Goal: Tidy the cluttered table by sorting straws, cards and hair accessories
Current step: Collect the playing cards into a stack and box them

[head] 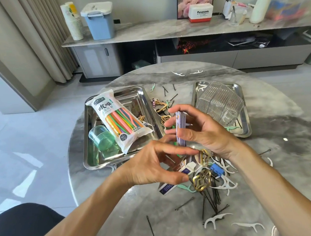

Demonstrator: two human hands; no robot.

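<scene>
Nearest, along the round surface (pixel 121 221) edge: loose black hairpins (pixel 151 228) and white floss picks (pixel 214 219), scattered, with bare marble to their left. Just beyond, a thick clutter of gold hair clips (pixel 201 182), more pins, picks and a few loose cards (pixel 166 188). Above that clutter, left hand (pixel 154 165) raised, fingers loosely curled, grasping nothing, fingertips just beside the card stack (pixel 180 129). Right hand (pixel 198 131) gripping that stack on edge, thumb below, fingers over the top. Farther left, a steel tray (pixel 91 159) close to the surface rim, holding a bag of coloured straws (pixel 121 120) lying against a tipped green cup (pixel 101 138). Farther right, a second steel tray (pixel 241 93) with a clear ribbed box (pixel 219 102). Between the trays, a narrow strip littered with pins and clips. Far edge mostly bare, two floss picks only.
</scene>
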